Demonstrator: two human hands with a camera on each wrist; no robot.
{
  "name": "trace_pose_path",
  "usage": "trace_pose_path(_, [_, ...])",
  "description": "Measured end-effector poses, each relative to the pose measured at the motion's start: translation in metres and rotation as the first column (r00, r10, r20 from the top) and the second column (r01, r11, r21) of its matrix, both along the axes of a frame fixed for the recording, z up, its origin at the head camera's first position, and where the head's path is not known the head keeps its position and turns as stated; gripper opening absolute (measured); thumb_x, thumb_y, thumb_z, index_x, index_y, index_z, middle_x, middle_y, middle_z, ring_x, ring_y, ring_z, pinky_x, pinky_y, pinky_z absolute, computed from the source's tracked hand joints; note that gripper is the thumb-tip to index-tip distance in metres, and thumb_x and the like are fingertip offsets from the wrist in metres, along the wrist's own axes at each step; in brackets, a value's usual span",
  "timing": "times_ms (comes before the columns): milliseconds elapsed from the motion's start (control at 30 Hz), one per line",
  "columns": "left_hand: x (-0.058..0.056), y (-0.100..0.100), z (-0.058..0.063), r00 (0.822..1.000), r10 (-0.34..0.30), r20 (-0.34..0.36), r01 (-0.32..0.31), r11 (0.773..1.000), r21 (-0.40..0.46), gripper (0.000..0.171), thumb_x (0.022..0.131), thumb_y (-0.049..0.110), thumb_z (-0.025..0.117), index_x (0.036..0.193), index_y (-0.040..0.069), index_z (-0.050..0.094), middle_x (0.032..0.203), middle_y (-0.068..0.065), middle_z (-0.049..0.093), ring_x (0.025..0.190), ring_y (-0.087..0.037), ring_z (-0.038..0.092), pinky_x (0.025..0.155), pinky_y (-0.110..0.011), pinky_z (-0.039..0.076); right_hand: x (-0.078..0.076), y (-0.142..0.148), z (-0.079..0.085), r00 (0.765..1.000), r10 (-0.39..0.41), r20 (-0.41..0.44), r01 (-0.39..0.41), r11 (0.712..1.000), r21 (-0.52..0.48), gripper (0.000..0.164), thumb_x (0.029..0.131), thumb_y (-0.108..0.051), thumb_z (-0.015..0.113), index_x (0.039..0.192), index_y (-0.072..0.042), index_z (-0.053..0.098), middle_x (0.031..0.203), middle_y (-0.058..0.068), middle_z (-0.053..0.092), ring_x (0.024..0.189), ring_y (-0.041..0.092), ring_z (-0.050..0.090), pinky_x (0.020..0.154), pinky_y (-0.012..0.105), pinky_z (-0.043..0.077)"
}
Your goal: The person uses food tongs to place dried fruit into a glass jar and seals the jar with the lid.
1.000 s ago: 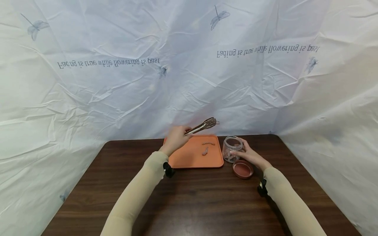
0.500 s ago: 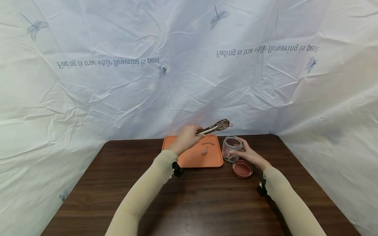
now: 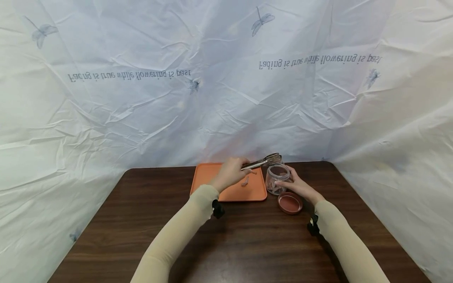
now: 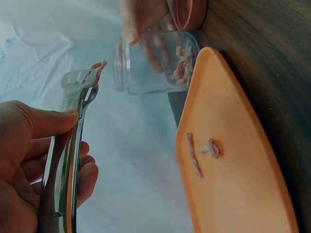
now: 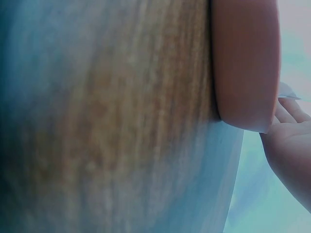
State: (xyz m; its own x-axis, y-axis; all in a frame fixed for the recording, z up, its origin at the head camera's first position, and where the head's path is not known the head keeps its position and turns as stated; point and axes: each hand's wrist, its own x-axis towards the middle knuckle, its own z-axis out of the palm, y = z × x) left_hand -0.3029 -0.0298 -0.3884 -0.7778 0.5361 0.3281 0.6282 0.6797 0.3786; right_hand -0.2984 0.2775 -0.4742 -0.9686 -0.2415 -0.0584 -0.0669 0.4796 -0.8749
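Observation:
My left hand [image 3: 229, 173] grips metal tongs [image 4: 73, 92]. Pinched at the slotted tips is a small reddish-brown strip [image 4: 99, 70], resembling dried meat, close to the mouth of a clear jar [image 3: 278, 177]. Several like pieces [image 4: 182, 68] lie in the jar's bottom. My right hand [image 3: 301, 188] holds the upright jar round its right side, thumb in front. On the orange tray [image 3: 230, 194], a long strip [image 4: 193, 155] and a crooked piece [image 4: 212, 148] lie beneath the left arm's reach.
A reddish-brown lid [image 3: 290, 203] rests with its hollow side up just in front of the jar; it fills much of the right wrist view. The dark wooden table [image 3: 247, 239] ends at a white printed sheet [image 3: 226, 106] hanging behind and at the sides.
My left hand has moved right and then down with the tongs and the strip, from above the tray to the jar's mouth. The right hand and jar stay put.

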Motion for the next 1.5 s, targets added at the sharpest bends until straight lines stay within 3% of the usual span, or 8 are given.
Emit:
trace_pose_path(100, [0.001, 0.002, -0.003, 1.000, -0.025, 0.016, 0.025, 1.000, 0.012, 0.029, 0.099, 0.028, 0.069, 0.123, 0.012, 0.072, 0.105, 0.001, 0.073, 0.078, -0.008, 0.065, 0.068, -0.028, 0.053, 0.000, 0.000, 0.000, 1.000, -0.005, 0.003, 0.005, 1.000, 0.010, 0.106, 0.095, -0.049, 0.067, 0.162, -0.021, -0.011, 0.165, 0.026, 0.005, 0.150, 0.048, 0.011, 0.110, 0.066, 0.029])
trace_pose_path(300, [0.003, 0.001, -0.009, 0.993, -0.059, 0.097, 0.059, 0.998, 0.005, 0.028, 0.101, 0.025, 0.065, 0.125, 0.012, 0.068, 0.070, 0.009, 0.066, 0.050, -0.009, 0.054, 0.057, -0.028, 0.045, 0.000, 0.000, 0.000, 1.000, -0.007, 0.005, 0.007, 1.000, 0.015, 0.106, 0.095, -0.050, 0.068, 0.162, -0.023, -0.009, 0.165, 0.025, 0.008, 0.150, 0.047, 0.013, 0.110, 0.066, 0.029])
trace_pose_path(833, [0.008, 0.003, -0.008, 0.993, -0.028, 0.116, 0.032, 0.999, -0.039, 0.038, 0.101, 0.030, 0.064, 0.133, 0.010, 0.064, 0.057, 0.009, 0.061, 0.050, -0.007, 0.058, 0.059, -0.027, 0.046, 0.002, 0.000, -0.001, 1.000, -0.003, 0.013, 0.004, 1.000, -0.019, 0.104, 0.096, -0.047, 0.067, 0.162, -0.022, -0.009, 0.164, 0.026, 0.010, 0.150, 0.046, 0.014, 0.109, 0.065, 0.031])
trace_pose_path(1100, [0.008, 0.002, -0.008, 0.990, -0.015, 0.140, 0.015, 1.000, 0.000, 0.045, 0.101, 0.032, 0.065, 0.139, 0.009, 0.060, 0.054, 0.009, 0.060, 0.049, -0.010, 0.059, 0.068, -0.030, 0.050, 0.001, 0.000, 0.000, 1.000, 0.006, 0.007, -0.006, 1.000, -0.019, 0.104, 0.096, -0.046, 0.068, 0.162, -0.022, -0.010, 0.164, 0.027, 0.009, 0.150, 0.047, 0.013, 0.109, 0.066, 0.030])
trace_pose_path(1167, [0.007, 0.001, -0.008, 0.989, -0.012, 0.149, 0.010, 1.000, 0.017, 0.046, 0.100, 0.032, 0.066, 0.139, 0.009, 0.060, 0.057, 0.006, 0.064, 0.048, -0.010, 0.056, 0.065, -0.030, 0.048, 0.001, 0.000, 0.000, 1.000, 0.001, 0.006, -0.001, 1.000, -0.010, 0.104, 0.096, -0.047, 0.068, 0.162, -0.023, -0.010, 0.164, 0.026, 0.007, 0.150, 0.047, 0.012, 0.110, 0.066, 0.029])
trace_pose_path(1233, [0.005, 0.000, -0.008, 0.989, -0.007, 0.146, 0.001, 0.999, 0.042, 0.045, 0.099, 0.030, 0.067, 0.138, 0.009, 0.061, 0.076, 0.000, 0.072, 0.054, -0.012, 0.057, 0.065, -0.031, 0.048, 0.001, 0.000, 0.000, 1.000, 0.000, 0.002, 0.000, 1.000, -0.005, 0.105, 0.096, -0.047, 0.068, 0.162, -0.022, -0.009, 0.165, 0.026, 0.006, 0.150, 0.046, 0.011, 0.110, 0.066, 0.029])
trace_pose_path(1400, [0.000, -0.006, -0.008, 0.992, 0.047, 0.117, -0.056, 0.995, 0.077, 0.047, 0.095, 0.032, 0.073, 0.135, 0.009, 0.064, 0.128, -0.010, 0.067, 0.093, -0.019, 0.068, 0.077, -0.036, 0.055, 0.002, 0.000, -0.001, 1.000, -0.001, 0.002, 0.001, 1.000, -0.023, 0.103, 0.096, -0.045, 0.068, 0.162, -0.022, -0.008, 0.165, 0.025, 0.009, 0.150, 0.046, 0.011, 0.110, 0.067, 0.029])
trace_pose_path(1500, [-0.004, -0.011, -0.009, 0.987, 0.081, 0.140, -0.095, 0.990, 0.099, 0.053, 0.093, 0.036, 0.075, 0.137, 0.007, 0.063, 0.130, -0.011, 0.065, 0.107, -0.024, 0.067, 0.084, -0.041, 0.056, 0.003, 0.000, -0.001, 1.000, -0.005, 0.007, 0.005, 1.000, -0.024, 0.103, 0.096, -0.046, 0.068, 0.162, -0.022, -0.008, 0.164, 0.025, 0.010, 0.150, 0.046, 0.012, 0.109, 0.067, 0.029])
